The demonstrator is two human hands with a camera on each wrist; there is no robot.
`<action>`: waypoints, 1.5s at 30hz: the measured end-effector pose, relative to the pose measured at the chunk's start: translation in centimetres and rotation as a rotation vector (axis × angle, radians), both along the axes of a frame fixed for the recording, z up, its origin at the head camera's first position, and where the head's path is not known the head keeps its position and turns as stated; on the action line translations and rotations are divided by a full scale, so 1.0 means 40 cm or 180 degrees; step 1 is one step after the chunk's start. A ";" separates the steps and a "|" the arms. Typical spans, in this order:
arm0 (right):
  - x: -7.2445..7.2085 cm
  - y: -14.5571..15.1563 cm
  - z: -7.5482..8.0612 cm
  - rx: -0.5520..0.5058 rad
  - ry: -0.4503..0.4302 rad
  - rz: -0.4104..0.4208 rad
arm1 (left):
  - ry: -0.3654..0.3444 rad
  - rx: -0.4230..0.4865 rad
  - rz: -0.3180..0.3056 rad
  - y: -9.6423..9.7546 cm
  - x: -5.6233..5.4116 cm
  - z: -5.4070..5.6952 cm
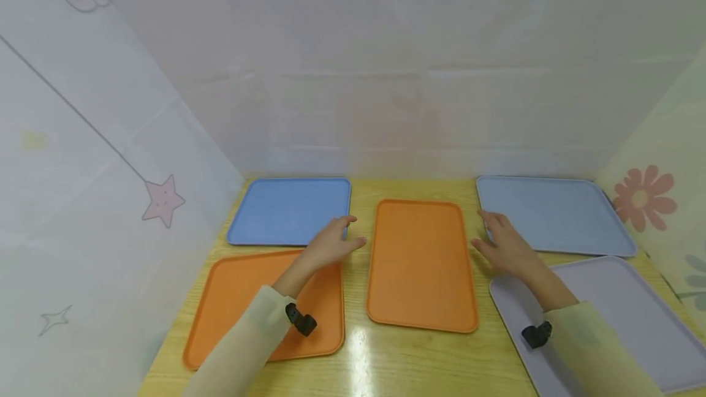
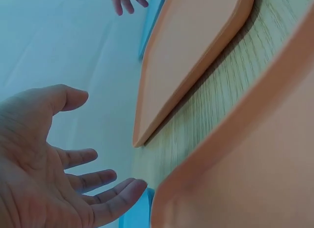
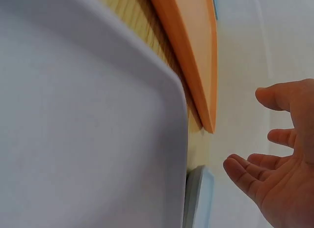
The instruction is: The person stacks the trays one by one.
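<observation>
The middle orange tray [image 1: 421,265] lies flat on the desk [image 1: 419,363], between the left hand [image 1: 332,242] and the right hand [image 1: 504,249]. Its long axis runs away from the person, so each long side faces one hand. The tray is to the right of the left hand and to the left of the right hand. Neither hand is clearly nearer: in the head view, each thumb ends just beside its own long side, about level with the far half of the tray.

Left grip: wide open, thumb spread well apart from the fingers, holding nothing. Right grip: likewise wide open, holding nothing. Both wrist views show the fingers apart from the middle orange tray. The exact height of each hand cannot be read.

Surroundings: the left sleeve [image 1: 248,336] passes over the left orange tray [image 1: 231,302], with the blue tray [image 1: 292,210] beyond it. The right sleeve [image 1: 595,348] passes over the lilac tray [image 1: 623,305], with the pale blue tray [image 1: 557,213] beyond. Judged from this layout, the long sides are the surfaces most readily reached
</observation>
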State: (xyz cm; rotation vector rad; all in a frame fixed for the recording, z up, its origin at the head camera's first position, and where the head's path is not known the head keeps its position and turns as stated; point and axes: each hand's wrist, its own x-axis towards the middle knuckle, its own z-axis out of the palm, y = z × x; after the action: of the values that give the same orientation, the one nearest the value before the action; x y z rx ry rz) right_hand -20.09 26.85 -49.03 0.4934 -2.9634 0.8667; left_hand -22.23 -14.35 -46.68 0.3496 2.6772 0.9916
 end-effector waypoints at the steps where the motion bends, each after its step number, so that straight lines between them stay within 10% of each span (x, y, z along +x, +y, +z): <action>1: 0.001 -0.003 0.001 -0.0042 -0.0058 -0.0015 | -0.0032 0.0040 -0.0009 0.003 -0.002 -0.002; 21: 0.001 -0.030 0.009 -0.1379 -0.1611 -0.0209 | -0.0981 0.0929 0.0098 0.057 -0.019 -0.037; 36: -0.003 -0.058 0.004 -0.1478 -0.2297 -0.0485 | -0.1386 0.1214 0.0057 0.078 -0.028 -0.057; 45: -0.013 -0.063 -0.006 -0.1568 -0.2258 -0.0520 | -0.1471 0.1295 0.0122 0.091 -0.036 -0.073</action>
State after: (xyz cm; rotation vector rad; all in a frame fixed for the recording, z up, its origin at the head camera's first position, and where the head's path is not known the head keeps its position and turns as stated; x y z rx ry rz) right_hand -20.59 24.33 -49.25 -0.1103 -3.0614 2.0135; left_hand -23.68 -10.69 -49.61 0.1223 2.0726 1.4303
